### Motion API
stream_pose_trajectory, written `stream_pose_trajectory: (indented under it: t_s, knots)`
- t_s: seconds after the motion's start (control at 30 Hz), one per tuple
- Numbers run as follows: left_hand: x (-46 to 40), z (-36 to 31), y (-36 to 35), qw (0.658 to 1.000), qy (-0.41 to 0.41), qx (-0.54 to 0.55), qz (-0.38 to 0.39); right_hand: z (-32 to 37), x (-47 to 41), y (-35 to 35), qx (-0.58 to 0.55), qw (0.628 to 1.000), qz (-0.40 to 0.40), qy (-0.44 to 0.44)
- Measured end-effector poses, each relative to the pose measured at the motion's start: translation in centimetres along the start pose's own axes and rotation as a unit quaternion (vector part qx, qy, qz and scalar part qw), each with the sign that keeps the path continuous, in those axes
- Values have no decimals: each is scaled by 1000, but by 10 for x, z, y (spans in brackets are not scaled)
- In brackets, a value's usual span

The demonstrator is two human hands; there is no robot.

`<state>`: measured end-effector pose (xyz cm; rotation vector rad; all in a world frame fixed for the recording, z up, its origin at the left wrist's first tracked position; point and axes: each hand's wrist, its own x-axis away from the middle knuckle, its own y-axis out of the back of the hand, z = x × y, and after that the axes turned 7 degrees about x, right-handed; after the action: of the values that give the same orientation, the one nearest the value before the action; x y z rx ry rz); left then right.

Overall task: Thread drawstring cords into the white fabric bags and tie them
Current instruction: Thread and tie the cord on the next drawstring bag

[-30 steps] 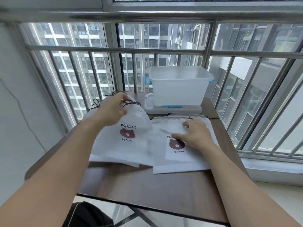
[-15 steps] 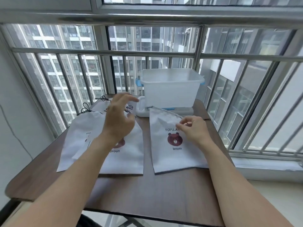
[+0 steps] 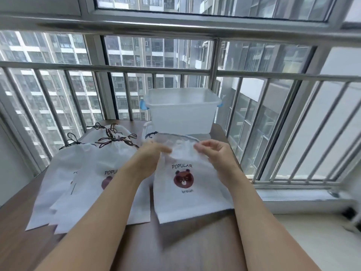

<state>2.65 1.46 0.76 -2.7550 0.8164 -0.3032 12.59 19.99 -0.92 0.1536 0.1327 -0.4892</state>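
Both hands on the bag's top hem

My left hand and right hand pinch the bag before the bin; it looks light and floppy, so I'd grip the hem.

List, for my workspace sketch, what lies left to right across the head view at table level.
Pile of white fabric bags with dark tied cords → left hand → white bear-print fabric bag being held → right hand → metal window bars.
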Motion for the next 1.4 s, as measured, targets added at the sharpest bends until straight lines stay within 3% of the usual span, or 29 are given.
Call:
stream_pose_trajectory:
  t_s: [0.1,0.13,0.2,0.27,0.4,0.6,0.7,0.87,1.0,1.23,1.4]
  knots:
    - [5,3,4,998,-23,49,38,0,-6,6,-98,983,-135,-71]
    - [7,2,5,997,-35,52,44,5,-4,7,-118,981,-115,-104]
    - [13,1,3,997,-51,36,51,6,0,12,-130,981,22,-144]
    - [18,2,0,997,-53,6,47,7,4,9,-96,980,98,-143]
    - [20,7,-4,996,-37,-10,84,0,-1,2,-42,990,66,-115]
    - [10,13,-9,989,-121,13,-82,-13,-11,-6,-61,991,30,-117]
    - [7,12,-5,983,-135,33,-124,-8,-12,-8,-65,993,-4,-101]
    - [6,10,-1,979,-132,79,-137,-5,-8,-10,-155,983,-1,-102]
    - [7,5,2,971,-128,142,-146,-3,-8,-4,-285,950,8,-127]
    - [8,7,-2,973,-147,94,-152,-2,-7,-4,-313,941,-7,-129]
    - [11,4,-1,966,-151,110,-181,-5,-13,1,-423,895,-40,-138]
